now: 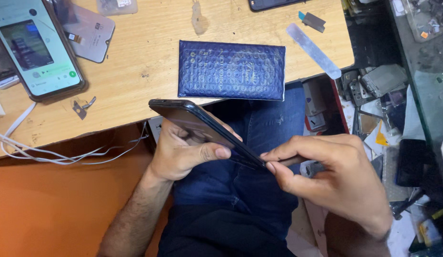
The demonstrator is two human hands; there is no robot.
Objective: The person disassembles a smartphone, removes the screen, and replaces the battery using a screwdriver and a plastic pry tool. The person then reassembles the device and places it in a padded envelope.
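Wooden workbench point(135, 95) fills the upper frame; below it, centre frame, my left hand point(183, 152) grips the dark smartphone point(202, 131), right hand point(335, 176) pinching a thin pry tool point(290, 161) at its edge — a slip could crack glass.

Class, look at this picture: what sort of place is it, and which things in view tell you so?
Most likely a phone repair bench. The left hand holds a dark phone while the right hand works a thin tool at its edge. A loose screen panel lies on the wooden table, with phone parts heaped alongside.
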